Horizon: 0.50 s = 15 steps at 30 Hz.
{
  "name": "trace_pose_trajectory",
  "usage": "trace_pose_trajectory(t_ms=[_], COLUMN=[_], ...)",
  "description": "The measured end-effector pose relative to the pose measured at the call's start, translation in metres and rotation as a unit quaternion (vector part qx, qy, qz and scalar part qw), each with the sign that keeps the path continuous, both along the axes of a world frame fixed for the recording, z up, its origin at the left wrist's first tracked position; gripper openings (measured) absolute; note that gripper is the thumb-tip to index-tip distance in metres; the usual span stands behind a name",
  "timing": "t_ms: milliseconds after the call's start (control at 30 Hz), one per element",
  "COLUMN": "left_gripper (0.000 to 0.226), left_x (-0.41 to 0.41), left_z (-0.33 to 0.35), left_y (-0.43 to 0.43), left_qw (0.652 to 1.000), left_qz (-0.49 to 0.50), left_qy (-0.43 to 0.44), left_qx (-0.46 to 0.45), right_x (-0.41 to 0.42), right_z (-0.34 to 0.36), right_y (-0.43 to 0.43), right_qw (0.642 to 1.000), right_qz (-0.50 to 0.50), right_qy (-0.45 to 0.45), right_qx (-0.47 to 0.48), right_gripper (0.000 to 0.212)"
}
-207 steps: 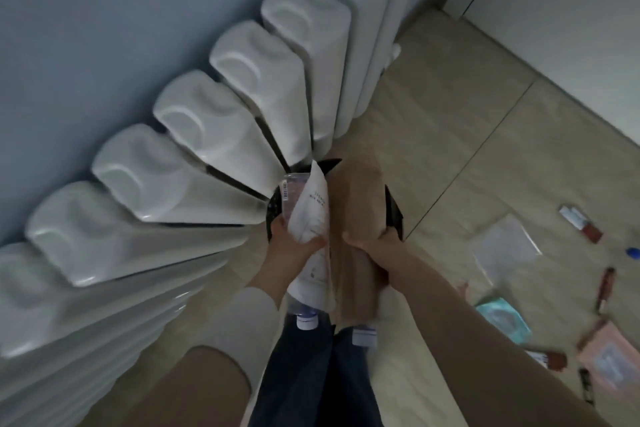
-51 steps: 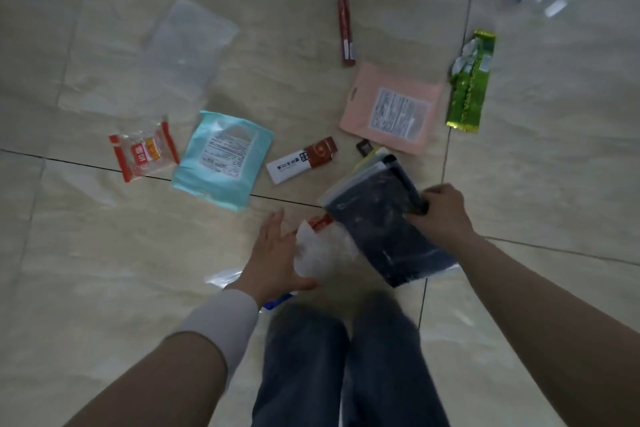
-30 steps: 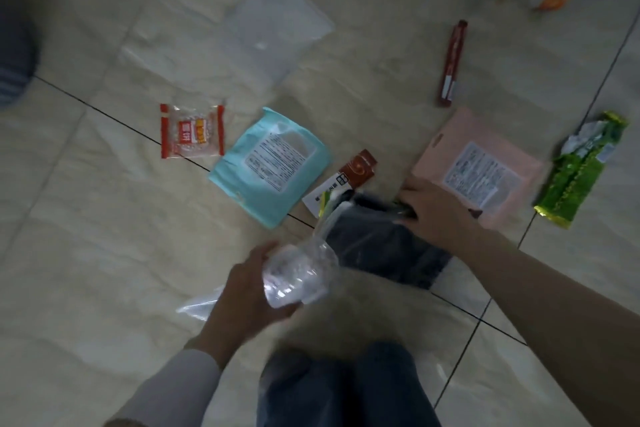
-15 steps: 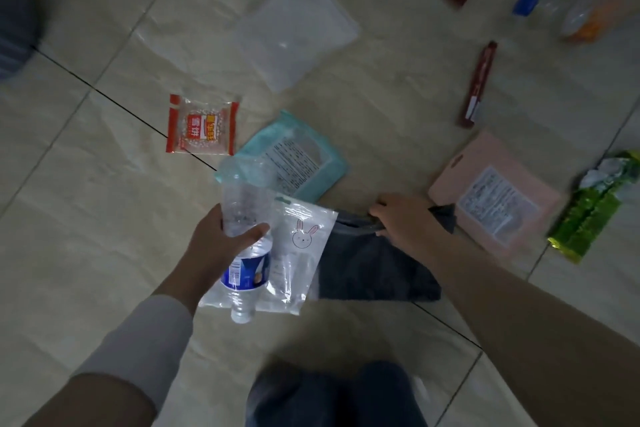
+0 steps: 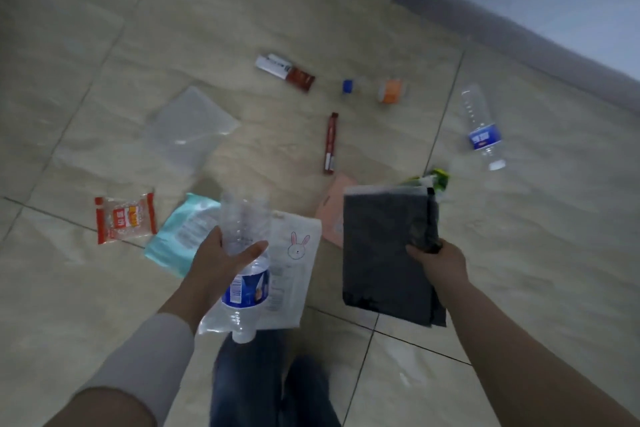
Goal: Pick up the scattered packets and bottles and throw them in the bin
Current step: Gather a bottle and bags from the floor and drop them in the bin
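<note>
Since the left hand [image 5: 221, 263] clasps a bottle [image 5: 244, 253] plus bunny packet [image 5: 291, 270] and the right hand [image 5: 438, 262] pinches dark packets [image 5: 384, 253] by one edge above the floor [image 5: 86, 288], either bundle may slip en route.

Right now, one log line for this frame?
left hand: clear plastic bottle plus white bunny packet | right hand: dark grey flat packets | tiled floor: litter remains
</note>
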State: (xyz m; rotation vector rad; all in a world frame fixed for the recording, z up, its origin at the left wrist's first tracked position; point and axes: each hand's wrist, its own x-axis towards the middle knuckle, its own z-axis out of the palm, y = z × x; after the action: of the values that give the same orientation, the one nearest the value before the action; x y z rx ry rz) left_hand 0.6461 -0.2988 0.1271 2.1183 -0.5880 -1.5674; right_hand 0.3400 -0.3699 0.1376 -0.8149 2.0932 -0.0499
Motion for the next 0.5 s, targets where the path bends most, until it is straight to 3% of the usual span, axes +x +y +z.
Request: trace_pose_trajectory(t_ms=[67,167,433,500], left_gripper=[0.057,0.063,0.039,0.032], left_x=[-0.02,-0.044,-0.091,-0.094], left_z=[-0.005,-0.028,-0.131,-0.153], left_y=[-0.024,-0.055,-0.108,-0.108], left_qw=[1.0,0.998,1.0,1.0], left_qz=[-0.017,-0.051,-0.018,-0.013], left_qy=[0.01,0.015,0.025,0.02], left_qx=[0.003,0.017,-0.007,-0.013], right_x=[-0.014,-0.037,-0.08,-0.082], right_z=[-0.002,-0.022,-0.166,-0.191], right_y=[-0.012,-0.029,-0.059,-0.059], right_qw=[0.992,0.981,0.992,0.992], right_qz=[-0.118,-0.183,-0.094,-0.094], right_qy=[-0.039,-0.058,0.08,0.077], right_qx=[0.009,0.021,-0.016,-0.045], right_gripper=[0.045,0.048,0.055,0.051])
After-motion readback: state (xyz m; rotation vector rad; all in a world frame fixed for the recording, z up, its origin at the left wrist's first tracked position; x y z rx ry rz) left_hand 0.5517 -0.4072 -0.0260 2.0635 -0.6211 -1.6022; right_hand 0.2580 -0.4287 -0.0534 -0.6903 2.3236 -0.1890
